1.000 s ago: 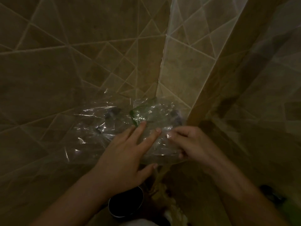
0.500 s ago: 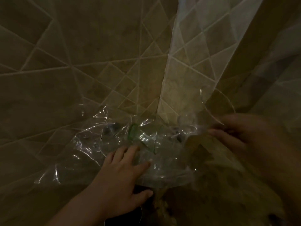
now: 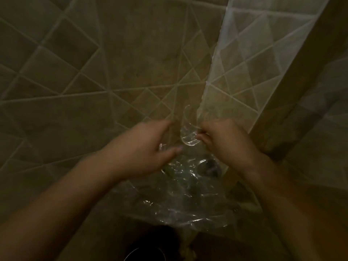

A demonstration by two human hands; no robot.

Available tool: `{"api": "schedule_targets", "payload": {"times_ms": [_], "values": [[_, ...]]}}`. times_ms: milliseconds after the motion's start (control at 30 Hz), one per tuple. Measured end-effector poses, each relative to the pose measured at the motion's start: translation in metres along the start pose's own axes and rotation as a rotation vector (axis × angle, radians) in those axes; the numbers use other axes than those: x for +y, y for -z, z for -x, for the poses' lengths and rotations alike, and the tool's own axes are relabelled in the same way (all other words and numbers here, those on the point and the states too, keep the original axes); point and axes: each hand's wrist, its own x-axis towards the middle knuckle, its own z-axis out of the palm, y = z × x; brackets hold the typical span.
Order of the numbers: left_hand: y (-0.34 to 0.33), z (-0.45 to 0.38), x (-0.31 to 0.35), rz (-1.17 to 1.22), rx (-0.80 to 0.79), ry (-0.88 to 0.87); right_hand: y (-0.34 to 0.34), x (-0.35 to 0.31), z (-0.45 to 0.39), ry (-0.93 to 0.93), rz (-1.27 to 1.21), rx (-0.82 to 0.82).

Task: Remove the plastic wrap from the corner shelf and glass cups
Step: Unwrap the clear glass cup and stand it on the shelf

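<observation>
Dim, brownish light throughout; the pale diagonal-tiled wall strip at upper right is brightest. Crinkled clear plastic wrap glints (small white highlights). Both forearms blur; bottom edge nearly black.

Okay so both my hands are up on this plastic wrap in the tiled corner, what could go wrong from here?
1. The right hand pinches the plastic wrap at its top while the sheet still drapes over blurry glassware below; a hard pull might drag or tip it.
2. The left hand looks open beside the film, so little steadies what is underneath.
3. The scene is dim and the wrap is clear, so a snagged edge could go unnoticed.
</observation>
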Motion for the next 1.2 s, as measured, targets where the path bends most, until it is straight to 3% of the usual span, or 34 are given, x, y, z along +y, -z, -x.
{"api": "schedule_targets", "payload": {"times_ms": [133, 400, 933, 1200], "values": [[-0.009, -0.055, -0.009, 0.137, -0.047, 0.165, -0.013, 0.004, -0.01, -0.018, 0.026, -0.052], [-0.05, -0.075, -0.021, 0.198, -0.012, 0.187, -0.032, 0.007, -0.011, -0.033, -0.05, -0.084], [-0.089, -0.069, -0.03, 0.259, 0.02, 0.274, -0.067, 0.019, 0.005, -0.118, -0.114, 0.048], [-0.091, -0.068, -0.03, 0.269, 0.008, 0.28, -0.074, 0.017, 0.012, -0.29, -0.254, 0.164]]}}
